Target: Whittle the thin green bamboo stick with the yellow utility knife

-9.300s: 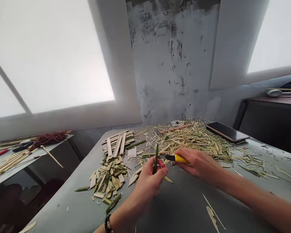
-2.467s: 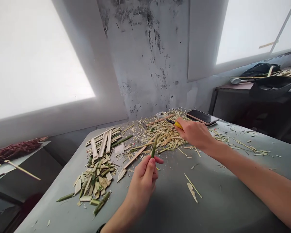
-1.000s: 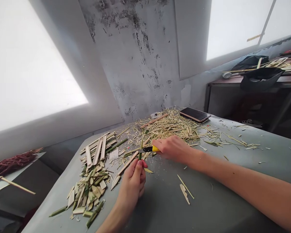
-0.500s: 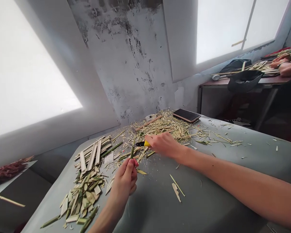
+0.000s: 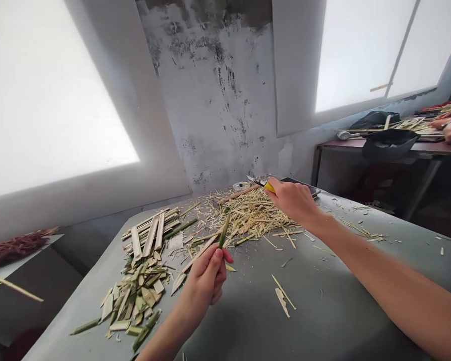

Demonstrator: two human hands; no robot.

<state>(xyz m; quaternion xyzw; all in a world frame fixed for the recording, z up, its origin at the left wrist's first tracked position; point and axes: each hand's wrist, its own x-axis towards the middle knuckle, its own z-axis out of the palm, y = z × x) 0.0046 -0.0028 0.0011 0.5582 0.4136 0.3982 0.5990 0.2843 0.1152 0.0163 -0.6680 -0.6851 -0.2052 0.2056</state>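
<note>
1. Head view, sole camera. Clock centred on the left hand, 12 toward the wall.
2. Green stick [image 5: 224, 232]: gripped at its lower end by the left hand [image 5: 209, 273]; free tip stands up, tilted between 12 and 1.
3. Knife [image 5: 262, 183]: gripped by the handle in the right hand [image 5: 295, 200], at 1 o'clock, above the shavings [image 5: 255, 215]. Blade clear of the stick, well apart.
4. Surroundings on the table [image 5: 248, 311]: chips between 8 and 9 [image 5: 139, 293], pale strips at 10 [image 5: 151, 236].
5. Step, as judged: paring the stick, with the knife between strokes or at the end of one. Technique notes: set the edge on the stick above the thumb, at a shallow angle, and run it outward toward 12. Light, even passes should lift thin curls; a steep edge would probably dig in. Turning the stick a little between passes ought to keep the taper even. Main risk, in my judgement: starting a stroke too low, near the thumb.
6. Left pose: fingers curled, thumb pressed along the stick, forefinger poking out to 3; forearm comes in from 7.
7. Right pose: back of the hand up, fingers wrapped round the handle, blade pointing to about 10. Arm reaches long from 4, extended past the left hand.
</note>
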